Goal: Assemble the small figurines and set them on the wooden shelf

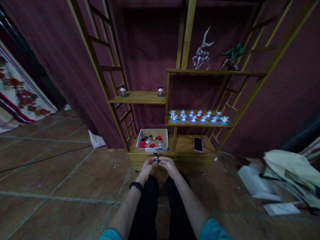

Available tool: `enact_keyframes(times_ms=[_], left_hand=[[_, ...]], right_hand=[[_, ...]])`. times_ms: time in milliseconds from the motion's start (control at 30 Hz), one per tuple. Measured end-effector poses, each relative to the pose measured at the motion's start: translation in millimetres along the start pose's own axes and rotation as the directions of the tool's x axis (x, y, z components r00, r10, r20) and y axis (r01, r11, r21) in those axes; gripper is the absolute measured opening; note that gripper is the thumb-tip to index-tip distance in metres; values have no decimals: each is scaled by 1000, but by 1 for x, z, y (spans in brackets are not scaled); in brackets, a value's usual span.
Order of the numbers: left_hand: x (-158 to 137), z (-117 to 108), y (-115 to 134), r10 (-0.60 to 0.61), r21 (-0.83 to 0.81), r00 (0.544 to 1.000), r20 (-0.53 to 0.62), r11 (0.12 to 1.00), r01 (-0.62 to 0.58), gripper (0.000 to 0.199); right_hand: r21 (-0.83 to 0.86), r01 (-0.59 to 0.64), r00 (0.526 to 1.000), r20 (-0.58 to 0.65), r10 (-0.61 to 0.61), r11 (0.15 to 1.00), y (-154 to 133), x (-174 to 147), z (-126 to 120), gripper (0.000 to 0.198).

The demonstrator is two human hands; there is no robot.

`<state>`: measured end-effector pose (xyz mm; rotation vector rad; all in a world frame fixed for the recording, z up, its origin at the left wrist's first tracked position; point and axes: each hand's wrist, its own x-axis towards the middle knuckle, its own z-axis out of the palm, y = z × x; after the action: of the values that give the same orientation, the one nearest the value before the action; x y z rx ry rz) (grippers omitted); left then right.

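Between both hands is a small doll figurine (156, 156) with dark hair and a dark base, held upright in front of the low wooden cabinet. My left hand (148, 166) closes on its left side with the fingertips. From the other side, the fingers of my right hand (168, 164) close on it near the base. Just beyond the hands stands a cardboard box (140, 134) with red discs and small figurine parts inside. Two similar doll figurines, one at the left end (123, 91) and one at the right end (160, 91), stand on the shelf (141, 97) above.
Several blue-and-white figurines (193, 118) line the right shelf. A phone (198, 144) lies on the cabinet top. Higher up stand a clear deer ornament (201, 55) and a dark green sculpture (233, 56). White boxes (257, 183) and a pale cloth bag (287, 166) lie on the floor at right.
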<state>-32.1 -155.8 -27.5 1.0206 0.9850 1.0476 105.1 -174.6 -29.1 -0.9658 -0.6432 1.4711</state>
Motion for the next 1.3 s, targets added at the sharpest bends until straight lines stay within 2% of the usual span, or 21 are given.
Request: enact_keyframes(times_ms=[233,500,567,733,833,1000,1200,1300], left_hand=[[5,-5,-6,-29,-85,998,63,996,34,33],[3,-8,-4,-5,-62,994,109,998,12,37],[3,-8,-5,2,-59,996,93,998,4,38],[5,-6,-9,62,9,997,-56,998,-61,38],[5,-4,-11,106,53,989,-106,993,-101,38],[2,2,-8,137,81,987,-87,988,-130,36],[-1,3,-4,93,51,995,-27,994,-92,33],[-2,3,-2,99,49,995,-32,994,-97,32]], right_hand=[[-8,22,1000,22,-22,1000,-4,-4,4,20],[-26,49,997,54,-47,998,-3,-6,4,23],[-24,42,998,45,-41,999,-1,-4,3,25],[-2,32,999,5,-32,999,2,-1,3,31],[4,40,999,-29,-40,999,3,-1,3,34],[-18,51,998,-29,-51,999,2,-3,3,30],[33,58,998,-15,-57,998,0,-1,-2,26],[44,53,999,0,-53,998,0,-1,-3,28]])
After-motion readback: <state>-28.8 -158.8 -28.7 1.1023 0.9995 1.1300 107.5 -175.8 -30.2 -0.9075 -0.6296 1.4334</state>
